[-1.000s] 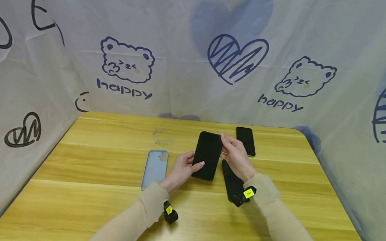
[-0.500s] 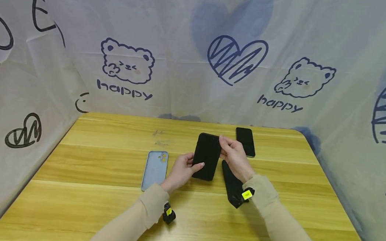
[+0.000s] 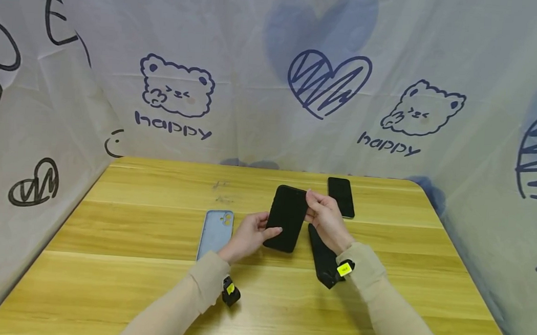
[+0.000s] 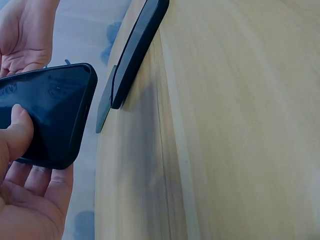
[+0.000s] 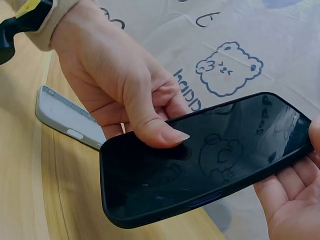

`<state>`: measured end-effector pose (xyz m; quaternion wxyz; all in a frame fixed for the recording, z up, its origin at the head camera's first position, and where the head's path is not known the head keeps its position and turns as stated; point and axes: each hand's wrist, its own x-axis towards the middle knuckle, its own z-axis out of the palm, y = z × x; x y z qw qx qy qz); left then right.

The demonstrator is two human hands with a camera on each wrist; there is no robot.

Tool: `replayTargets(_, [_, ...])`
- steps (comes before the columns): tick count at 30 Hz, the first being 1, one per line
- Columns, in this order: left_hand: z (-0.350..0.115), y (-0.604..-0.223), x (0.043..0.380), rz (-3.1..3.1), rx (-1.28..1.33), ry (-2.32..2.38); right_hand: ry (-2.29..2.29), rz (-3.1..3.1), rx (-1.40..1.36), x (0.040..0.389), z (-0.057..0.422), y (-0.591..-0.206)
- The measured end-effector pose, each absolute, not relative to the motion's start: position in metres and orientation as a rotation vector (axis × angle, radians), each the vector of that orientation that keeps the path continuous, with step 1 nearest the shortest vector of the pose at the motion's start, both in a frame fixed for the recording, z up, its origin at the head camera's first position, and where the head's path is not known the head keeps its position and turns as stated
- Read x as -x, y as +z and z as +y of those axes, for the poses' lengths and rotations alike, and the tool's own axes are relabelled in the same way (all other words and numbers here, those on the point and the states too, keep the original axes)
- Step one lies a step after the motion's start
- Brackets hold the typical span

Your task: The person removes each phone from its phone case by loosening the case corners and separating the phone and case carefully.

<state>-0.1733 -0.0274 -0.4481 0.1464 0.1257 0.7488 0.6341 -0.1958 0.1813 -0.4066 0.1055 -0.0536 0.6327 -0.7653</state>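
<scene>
Both hands hold a phone in a dark case (image 3: 288, 215) above the table, its black screen facing up toward the head view. The left hand (image 3: 248, 235) grips its lower left side, thumb flat on the screen (image 5: 220, 155) and fingers behind. At the upper right corner the right hand (image 3: 330, 220) pinches the edge; in the right wrist view only its thumb tip and some fingers (image 5: 287, 195) show. Left of the left hand lies a light blue phone case (image 3: 215, 233), partly covered by the sleeve. Beneath the right wrist lies a long black object (image 3: 320, 255), partly hidden.
Another black-screened phone (image 3: 341, 197) lies at the back right of the wooden table (image 3: 118, 281). A white cloth with drawings (image 3: 255, 84) hangs behind and along both sides. Each wrist wears a small black camera with a yellow label.
The phone and left hand have shifted slightly left and down. The right hand's fingers have drawn in closer at the phone's corner. The things on the table stay put.
</scene>
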Motion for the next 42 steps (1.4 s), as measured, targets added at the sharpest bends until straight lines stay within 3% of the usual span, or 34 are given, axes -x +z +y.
replayTargets(42, [-0.038, -0.446, 0.179, 2.111, -0.471, 1.741, -2.362, 1.147, 0.169, 0.201, 0.199, -0.409])
